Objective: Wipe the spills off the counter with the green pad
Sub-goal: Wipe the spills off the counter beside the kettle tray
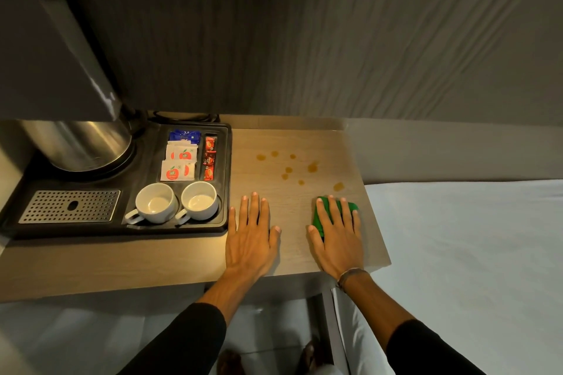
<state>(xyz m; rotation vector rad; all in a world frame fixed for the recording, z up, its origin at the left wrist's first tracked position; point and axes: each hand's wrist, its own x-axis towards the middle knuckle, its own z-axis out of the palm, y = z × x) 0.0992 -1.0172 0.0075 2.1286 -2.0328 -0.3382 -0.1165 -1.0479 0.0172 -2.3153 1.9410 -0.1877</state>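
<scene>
Several small brown spills (312, 167) dot the wooden counter (182, 262), spread across its far right part. A green pad (319, 219) lies on the counter near the right edge, just in front of the nearest spill (338, 186). My right hand (338, 237) rests flat on top of the pad, fingers spread, covering most of it. My left hand (251, 237) lies flat and open on the bare counter to the left of the pad, holding nothing.
A black tray (225, 179) at the left holds a steel kettle (79, 143), two white cups (155, 202), sachets (179, 161) and a metal drip grille (70, 205). A white bed (472, 253) borders the counter's right edge. A dark wall panel stands behind.
</scene>
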